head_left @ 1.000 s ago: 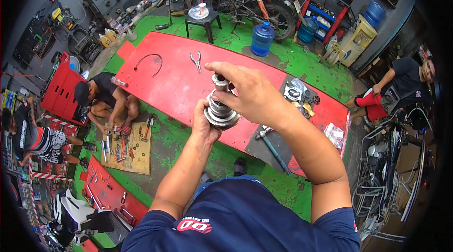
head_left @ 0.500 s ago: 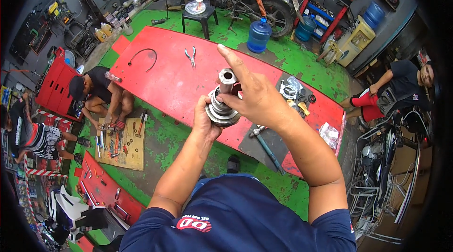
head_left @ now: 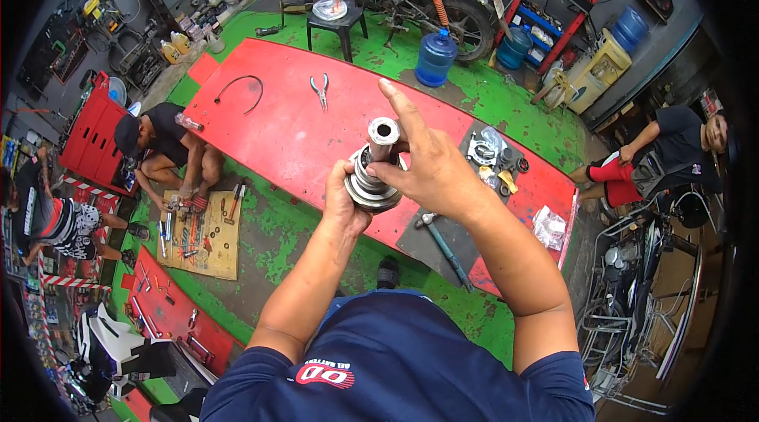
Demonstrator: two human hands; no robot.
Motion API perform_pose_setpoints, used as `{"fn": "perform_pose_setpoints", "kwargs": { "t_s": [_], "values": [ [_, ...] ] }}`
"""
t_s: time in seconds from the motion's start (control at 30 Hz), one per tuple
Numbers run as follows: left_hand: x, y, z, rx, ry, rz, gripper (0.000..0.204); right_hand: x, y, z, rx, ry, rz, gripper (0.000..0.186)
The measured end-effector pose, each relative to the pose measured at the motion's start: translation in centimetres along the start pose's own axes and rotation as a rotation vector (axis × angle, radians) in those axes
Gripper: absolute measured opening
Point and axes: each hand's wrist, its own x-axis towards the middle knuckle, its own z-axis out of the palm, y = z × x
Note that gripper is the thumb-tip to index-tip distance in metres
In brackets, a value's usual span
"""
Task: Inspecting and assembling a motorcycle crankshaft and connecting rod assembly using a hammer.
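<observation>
I hold a round steel machine part (head_left: 371,173), a stack of discs with a hollow shaft pointing up, above the red table (head_left: 285,133). My left hand (head_left: 341,205) cups its wide base from below. My right hand (head_left: 427,165) grips the shaft from the right side between thumb and fingers, with the index finger stretched out straight and upward.
On the red table lie pliers (head_left: 319,90), a curved black wire (head_left: 241,88), a dark mat with metal parts (head_left: 494,155), a hammer (head_left: 443,242) and a plastic bag (head_left: 547,226). A person crouches at left over tools on cardboard (head_left: 202,232). Another person sits at right (head_left: 672,149). A blue water jug (head_left: 437,58) stands behind.
My right hand came off the top of the shaft, baring its hollow end, and now grips it from the side with the index finger raised. The part stays in my left hand.
</observation>
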Motion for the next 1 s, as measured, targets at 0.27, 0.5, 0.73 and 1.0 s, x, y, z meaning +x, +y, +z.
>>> {"fn": "perform_pose_setpoints", "kwargs": {
  "t_s": [0.27,0.5,0.73,1.0],
  "values": [
    [-0.1,0.0,-0.7,0.035,0.031,0.019,0.061,0.2,0.6,0.6,0.022,-0.001,0.000,0.101],
    [0.1,-0.3,-1.3,0.030,-0.012,0.038,0.065,0.3,1.2,1.0,-0.009,0.013,-0.037,0.097],
    [0.2,-0.2,-1.8,0.038,-0.012,0.057,0.065,0.4,1.5,1.4,-0.009,0.024,-0.059,0.096],
    [0.3,-0.3,-1.9,0.022,-0.013,0.063,0.065,0.3,0.9,1.2,0.008,-0.005,-0.007,0.102]
  ]
}}
